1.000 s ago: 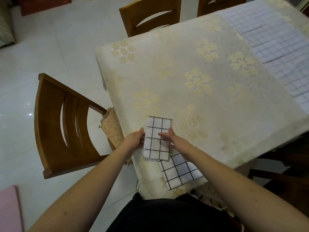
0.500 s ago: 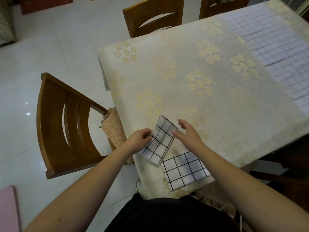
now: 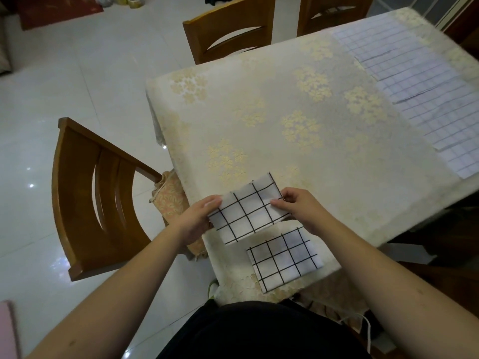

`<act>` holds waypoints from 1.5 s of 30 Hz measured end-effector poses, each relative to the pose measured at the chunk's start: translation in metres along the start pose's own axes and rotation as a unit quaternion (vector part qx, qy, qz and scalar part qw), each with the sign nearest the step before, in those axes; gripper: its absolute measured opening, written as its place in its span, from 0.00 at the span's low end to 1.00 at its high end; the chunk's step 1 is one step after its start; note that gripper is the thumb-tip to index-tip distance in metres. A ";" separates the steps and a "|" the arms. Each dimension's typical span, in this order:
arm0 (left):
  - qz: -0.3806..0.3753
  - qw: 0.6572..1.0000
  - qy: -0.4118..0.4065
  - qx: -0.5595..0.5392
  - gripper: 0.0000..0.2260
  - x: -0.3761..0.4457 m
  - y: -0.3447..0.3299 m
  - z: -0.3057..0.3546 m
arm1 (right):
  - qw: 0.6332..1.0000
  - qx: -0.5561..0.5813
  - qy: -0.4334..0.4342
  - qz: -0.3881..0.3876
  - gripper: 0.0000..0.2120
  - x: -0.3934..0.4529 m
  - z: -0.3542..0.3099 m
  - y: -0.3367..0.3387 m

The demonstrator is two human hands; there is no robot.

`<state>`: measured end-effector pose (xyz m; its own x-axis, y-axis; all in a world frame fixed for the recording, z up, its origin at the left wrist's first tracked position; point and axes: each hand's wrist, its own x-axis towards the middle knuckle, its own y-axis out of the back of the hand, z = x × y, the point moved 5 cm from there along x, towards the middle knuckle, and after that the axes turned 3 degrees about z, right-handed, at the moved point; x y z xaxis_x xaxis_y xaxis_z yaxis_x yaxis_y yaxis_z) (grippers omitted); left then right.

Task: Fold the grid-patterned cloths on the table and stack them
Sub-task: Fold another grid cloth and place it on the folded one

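Folded cloth (image 3: 247,209) turned level, unlabelled

Both hands (image 3: 197,218) (image 3: 302,209) pinch a folded cloth (image 3: 247,209) (second cloth (image 3: 283,257) just beside).

We are seeing bare surface (image 3: 298,156) lying open ahead; unfolded grid cloths (image 3: 420,99) are crowding its far right, chairs (image 3: 85,203) flanking left.

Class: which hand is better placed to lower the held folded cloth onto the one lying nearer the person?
Probably the right hand: it pinches the held cloth directly above the lying cloth; the left hand is off to the side.
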<state>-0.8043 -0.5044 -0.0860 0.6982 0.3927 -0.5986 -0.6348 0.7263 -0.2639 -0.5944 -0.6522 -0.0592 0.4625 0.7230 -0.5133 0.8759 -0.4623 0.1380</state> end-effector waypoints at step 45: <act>0.324 0.906 0.028 0.271 0.06 -0.043 -0.093 -0.133 | 0.971 -0.201 -0.014 0.132 0.10 -0.055 0.127 0.069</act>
<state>-0.8192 -0.6633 -0.1361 0.2103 0.8173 -0.5365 -0.6397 0.5300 0.5567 -0.5769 -0.7892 -0.1286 0.6785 0.5901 -0.4376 0.7133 -0.3868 0.5844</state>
